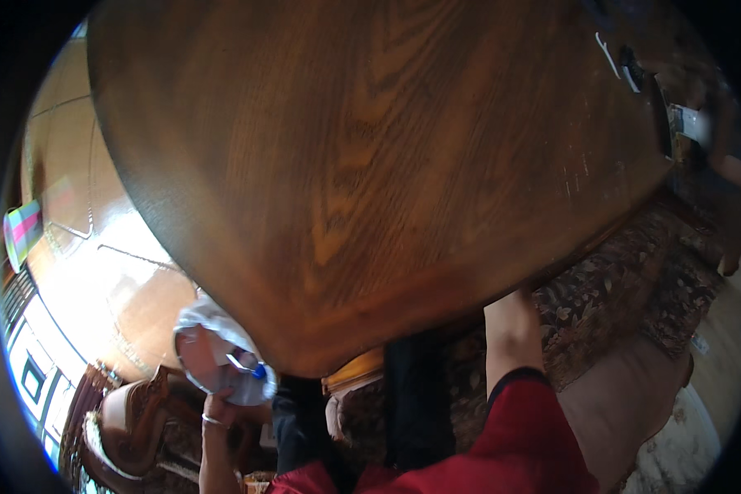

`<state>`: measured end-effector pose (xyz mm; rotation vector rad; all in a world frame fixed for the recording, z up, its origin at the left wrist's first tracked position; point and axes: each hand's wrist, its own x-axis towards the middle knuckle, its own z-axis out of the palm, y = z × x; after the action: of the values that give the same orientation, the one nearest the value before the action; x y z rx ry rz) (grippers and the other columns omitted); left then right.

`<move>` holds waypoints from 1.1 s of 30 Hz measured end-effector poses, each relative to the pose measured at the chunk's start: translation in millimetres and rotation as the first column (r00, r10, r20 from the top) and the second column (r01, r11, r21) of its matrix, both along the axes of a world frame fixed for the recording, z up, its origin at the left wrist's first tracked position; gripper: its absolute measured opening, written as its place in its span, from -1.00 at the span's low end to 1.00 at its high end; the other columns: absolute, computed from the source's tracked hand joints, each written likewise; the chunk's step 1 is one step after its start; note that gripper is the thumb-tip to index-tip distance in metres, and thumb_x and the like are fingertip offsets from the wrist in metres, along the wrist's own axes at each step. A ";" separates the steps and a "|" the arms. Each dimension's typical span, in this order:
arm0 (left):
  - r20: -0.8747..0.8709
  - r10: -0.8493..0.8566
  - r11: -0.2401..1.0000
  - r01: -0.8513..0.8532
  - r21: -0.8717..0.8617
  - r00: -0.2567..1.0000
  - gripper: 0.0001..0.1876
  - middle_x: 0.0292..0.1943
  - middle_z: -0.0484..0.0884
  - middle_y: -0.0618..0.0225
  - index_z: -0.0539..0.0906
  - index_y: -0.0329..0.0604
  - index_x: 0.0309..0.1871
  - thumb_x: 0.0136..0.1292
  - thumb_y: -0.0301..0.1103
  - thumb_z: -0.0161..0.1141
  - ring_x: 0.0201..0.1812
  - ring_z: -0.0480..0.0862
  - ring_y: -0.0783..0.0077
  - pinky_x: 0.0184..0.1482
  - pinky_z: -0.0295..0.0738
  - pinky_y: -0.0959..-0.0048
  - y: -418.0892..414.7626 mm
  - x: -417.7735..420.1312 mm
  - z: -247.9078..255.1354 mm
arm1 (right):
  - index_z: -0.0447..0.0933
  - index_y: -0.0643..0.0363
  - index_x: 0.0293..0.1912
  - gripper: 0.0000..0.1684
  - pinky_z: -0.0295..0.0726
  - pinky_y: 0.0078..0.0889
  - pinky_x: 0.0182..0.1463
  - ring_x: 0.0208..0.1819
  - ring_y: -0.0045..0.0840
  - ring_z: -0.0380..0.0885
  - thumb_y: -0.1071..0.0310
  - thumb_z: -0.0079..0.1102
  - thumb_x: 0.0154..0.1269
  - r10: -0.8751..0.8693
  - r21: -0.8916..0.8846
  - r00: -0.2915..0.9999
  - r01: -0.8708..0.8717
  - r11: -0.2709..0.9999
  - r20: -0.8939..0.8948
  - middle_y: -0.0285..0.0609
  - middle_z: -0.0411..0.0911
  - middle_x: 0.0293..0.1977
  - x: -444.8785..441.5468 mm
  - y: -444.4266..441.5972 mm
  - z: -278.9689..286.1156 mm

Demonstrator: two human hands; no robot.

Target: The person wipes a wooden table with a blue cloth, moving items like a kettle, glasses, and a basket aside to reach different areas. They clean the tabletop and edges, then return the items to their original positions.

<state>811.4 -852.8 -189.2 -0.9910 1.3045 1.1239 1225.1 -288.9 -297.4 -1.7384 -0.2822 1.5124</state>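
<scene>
A large brown wooden tabletop point(358, 173) fills the middle of the view. At its lower left corner, my left hand point(221, 404), with a white band on the wrist, grips the rim of a round container lined with a clear plastic bag point(256, 392). Something blue and white lies inside it. My right forearm, in a red sleeve point(525, 420), reaches to the table's near edge; the right hand is hidden beneath or behind that edge.
A carved wooden armchair point(129, 410) stands at lower left. A striped bin point(22, 233) is on the shiny floor point(68, 154) at far left. A flower-patterned sofa point(593, 290) lies at right. Small objects, one a white strip point(607, 55), rest at the table's upper right.
</scene>
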 end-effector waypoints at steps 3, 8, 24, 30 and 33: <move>-0.120 0.034 0.998 -0.028 0.051 0.992 -0.37 0.34 0.54 0.19 0.41 -0.18 0.43 0.22 -0.61 0.05 0.30 0.56 0.10 0.35 0.49 0.11 -22.9 -15.3 -48.4 | 0.27 0.11 0.45 -0.37 0.46 -0.09 0.35 0.21 -0.23 0.51 0.15 0.08 0.50 0.038 0.005 0.999 -0.038 0.999 -0.036 -0.14 0.50 0.23 -1.2 2.5 4.3; -0.292 0.293 0.951 -0.245 0.190 0.910 -0.62 0.15 0.66 0.15 0.54 -0.31 0.21 0.33 -0.63 0.07 0.12 0.68 0.18 0.21 0.67 0.28 52.4 -31.6 -158.1 | 0.27 0.09 0.44 -0.39 0.47 -0.07 0.33 0.19 -0.24 0.53 0.12 0.06 0.52 0.055 0.051 0.998 -0.053 0.997 -0.039 -0.17 0.52 0.21 -3.0 37.3 20.0; -0.280 0.486 0.816 -0.544 -0.193 0.828 0.00 0.56 0.19 0.01 0.03 -0.10 0.61 0.35 0.36 0.13 0.38 0.47 -0.14 0.24 0.51 -0.13 34.3 35.6 -126.5 | 0.46 0.45 0.14 -0.45 0.57 -0.12 0.05 0.03 -0.19 0.58 0.14 0.21 0.42 0.665 -0.092 0.227 -0.908 0.409 0.712 0.06 0.56 0.08 -35.6 155.2 229.1; -0.667 -0.054 0.903 -0.249 -0.351 0.743 -0.51 0.20 0.58 0.12 0.39 -0.14 0.41 0.54 -0.13 0.05 -0.18 0.73 0.20 -0.32 0.58 0.45 148.0 102.1 47.4 | 0.63 0.24 0.01 -0.62 0.55 -0.14 -0.21 -0.17 -0.17 0.53 0.45 0.18 0.15 0.186 0.120 0.104 -0.990 -0.076 0.977 -0.06 0.54 0.02 -88.8 47.8 210.4; -0.849 -0.357 0.927 0.040 -0.372 0.389 -0.67 -0.07 0.67 0.26 0.55 -0.16 0.26 0.51 -0.34 0.04 -0.39 0.62 0.58 -0.40 0.44 0.66 279.0 119.1 98.4 | 0.60 0.08 0.05 -0.66 0.65 -0.23 -0.26 -0.15 -0.27 0.54 0.39 0.08 0.30 0.180 0.162 0.119 -0.957 -0.242 0.976 -0.21 0.52 0.02 -73.1 78.9 219.9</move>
<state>930.5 -573.8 -90.8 -0.2903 2.4926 1.3446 1152.0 -210.1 -77.5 -0.7645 -2.5446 0.6221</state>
